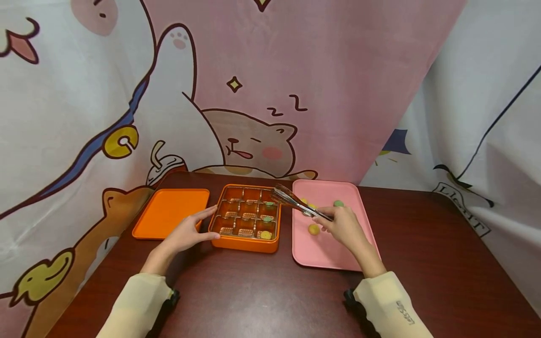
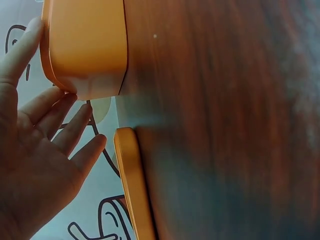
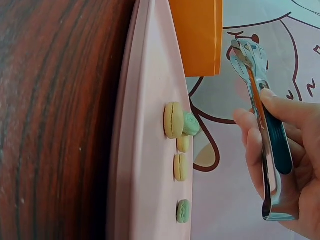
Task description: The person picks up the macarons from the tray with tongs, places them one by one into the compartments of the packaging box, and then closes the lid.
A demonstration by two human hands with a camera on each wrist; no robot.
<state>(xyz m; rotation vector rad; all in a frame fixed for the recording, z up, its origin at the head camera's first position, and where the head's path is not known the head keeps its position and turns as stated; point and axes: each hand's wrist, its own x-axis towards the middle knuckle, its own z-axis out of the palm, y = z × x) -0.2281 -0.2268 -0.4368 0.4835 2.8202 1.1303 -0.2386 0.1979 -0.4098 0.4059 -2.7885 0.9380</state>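
An orange box [image 1: 245, 244] holds a clear divided insert [image 1: 247, 224]. Two green macarons [image 1: 268, 219] and a yellow macaron [image 1: 265, 234] lie in its right column. My left hand [image 1: 190, 232] rests against the box's left side, fingers spread and fairly straight, as the left wrist view also shows. With my right hand [image 1: 341, 226] I grip metal tongs [image 3: 270, 150] with a dark handle panel. Their tips reach over the box's back right edge, close together; I see no macaron between them. Below the hand, yellow macarons [image 3: 173, 120] and green macarons [image 3: 183, 211] lie on a pink tray [image 1: 325, 256].
An orange lid [image 1: 173, 211] lies flat left of the box. The pink tray stands to its right, with a narrow gap between. A cartoon-printed curtain [image 1: 329, 84] hangs behind the dark wooden table [image 1: 262, 300].
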